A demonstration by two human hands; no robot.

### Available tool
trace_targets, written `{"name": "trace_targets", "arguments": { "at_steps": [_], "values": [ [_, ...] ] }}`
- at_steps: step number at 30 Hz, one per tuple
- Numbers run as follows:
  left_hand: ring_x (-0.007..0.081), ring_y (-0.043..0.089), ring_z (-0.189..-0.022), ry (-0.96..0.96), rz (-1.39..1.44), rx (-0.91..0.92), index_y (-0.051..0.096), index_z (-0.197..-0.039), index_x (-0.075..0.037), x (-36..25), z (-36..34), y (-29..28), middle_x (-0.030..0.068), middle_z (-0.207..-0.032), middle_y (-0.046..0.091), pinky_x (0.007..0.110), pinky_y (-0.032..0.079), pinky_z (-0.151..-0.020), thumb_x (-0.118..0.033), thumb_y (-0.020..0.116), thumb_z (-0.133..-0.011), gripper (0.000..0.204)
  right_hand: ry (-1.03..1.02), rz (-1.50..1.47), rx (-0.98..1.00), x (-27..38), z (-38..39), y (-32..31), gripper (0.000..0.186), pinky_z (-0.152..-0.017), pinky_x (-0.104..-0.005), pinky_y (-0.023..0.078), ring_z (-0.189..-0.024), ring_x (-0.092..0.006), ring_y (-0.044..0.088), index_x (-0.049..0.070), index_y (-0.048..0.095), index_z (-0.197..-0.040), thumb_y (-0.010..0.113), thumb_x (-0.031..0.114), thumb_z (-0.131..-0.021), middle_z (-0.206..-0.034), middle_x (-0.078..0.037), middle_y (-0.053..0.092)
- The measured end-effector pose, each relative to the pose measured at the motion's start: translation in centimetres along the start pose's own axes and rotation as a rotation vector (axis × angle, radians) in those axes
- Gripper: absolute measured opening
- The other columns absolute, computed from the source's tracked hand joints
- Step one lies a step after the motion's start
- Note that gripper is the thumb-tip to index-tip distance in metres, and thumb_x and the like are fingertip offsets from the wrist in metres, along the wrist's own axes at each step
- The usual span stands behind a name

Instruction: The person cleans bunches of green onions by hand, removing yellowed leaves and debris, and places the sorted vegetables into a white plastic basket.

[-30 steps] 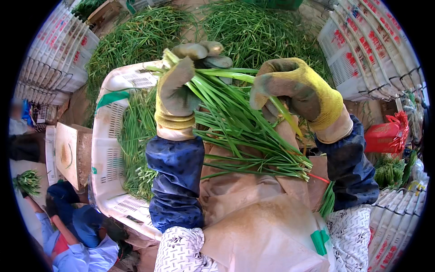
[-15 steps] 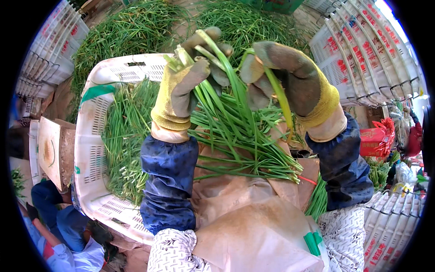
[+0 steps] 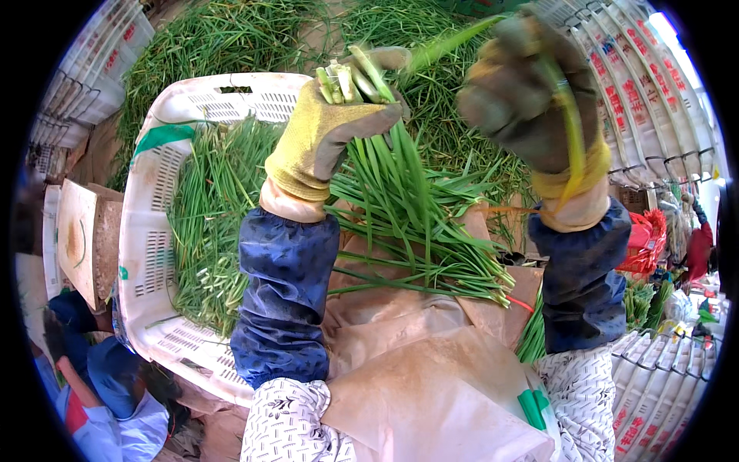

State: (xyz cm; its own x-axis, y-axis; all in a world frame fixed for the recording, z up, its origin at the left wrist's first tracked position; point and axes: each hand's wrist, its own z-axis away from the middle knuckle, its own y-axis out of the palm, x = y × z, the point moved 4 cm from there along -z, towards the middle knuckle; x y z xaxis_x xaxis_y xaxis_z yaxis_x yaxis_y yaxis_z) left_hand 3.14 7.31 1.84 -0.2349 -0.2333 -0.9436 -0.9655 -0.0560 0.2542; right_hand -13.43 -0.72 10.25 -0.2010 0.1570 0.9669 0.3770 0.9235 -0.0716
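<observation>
My left hand [image 3: 339,115], in a yellow and grey work glove, is closed round a small bunch of garlic chives [image 3: 396,177]. Their pale cut ends stick up above the fist and the green leaves hang down to the right. My right hand [image 3: 531,92], gloved alike, is raised to the right of the bunch and blurred by motion. Closed fingers there hold a yellowed chive leaf [image 3: 573,142], and a blurred green strand stretches from them toward the left hand. More chives [image 3: 454,258] lie across the apron [image 3: 423,346] on my lap.
To the left stands a white slotted crate [image 3: 150,254] with chives inside. Heaps of loose greens [image 3: 219,54] cover the ground ahead. Stacked white crates [image 3: 647,100] rise at the right. A person [image 3: 115,385] sits at the lower left, and a red bag [image 3: 643,242] is far right.
My right hand has pulled away from the bunch, up and to the right, taking the yellowed leaf along. The left hand has shifted slightly right, still gripping the chives.
</observation>
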Motion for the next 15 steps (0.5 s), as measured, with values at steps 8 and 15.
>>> {"name": "trace_targets", "arguments": {
  "at_steps": [8, 15],
  "values": [
    [0.0143, 0.062, -0.071, 0.059, 0.187, -0.015, 0.063, -0.108, 0.000, 0.8, -0.7, -1.0, 0.0069, -0.084, 0.064, 0.028, 0.052, -0.064, -0.009, 0.064, -0.080, 0.030, 0.448, 1.310, -0.562, -0.6, 2.5, -7.1, 0.056, -0.087, -0.0293, 0.048, -0.096, -0.0169, 0.061, 0.000, 0.050, -0.130, 0.069, 0.026, -0.084, -0.112, -0.011, 0.063],
    [0.0134, 0.057, -0.078, 0.046, 0.247, -0.085, 0.056, -0.117, -0.002, -2.5, -2.8, 2.8, 0.0051, -0.088, 0.060, 0.024, 0.047, -0.069, -0.024, 0.060, -0.085, 0.039, 0.379, 0.158, -0.388, -7.4, 1.6, 5.7, 0.050, -0.082, -0.0291, 0.048, -0.087, -0.0133, 0.060, 0.003, 0.060, -0.113, 0.079, 0.022, -0.071, -0.096, -0.004, 0.065]
  ]
}}
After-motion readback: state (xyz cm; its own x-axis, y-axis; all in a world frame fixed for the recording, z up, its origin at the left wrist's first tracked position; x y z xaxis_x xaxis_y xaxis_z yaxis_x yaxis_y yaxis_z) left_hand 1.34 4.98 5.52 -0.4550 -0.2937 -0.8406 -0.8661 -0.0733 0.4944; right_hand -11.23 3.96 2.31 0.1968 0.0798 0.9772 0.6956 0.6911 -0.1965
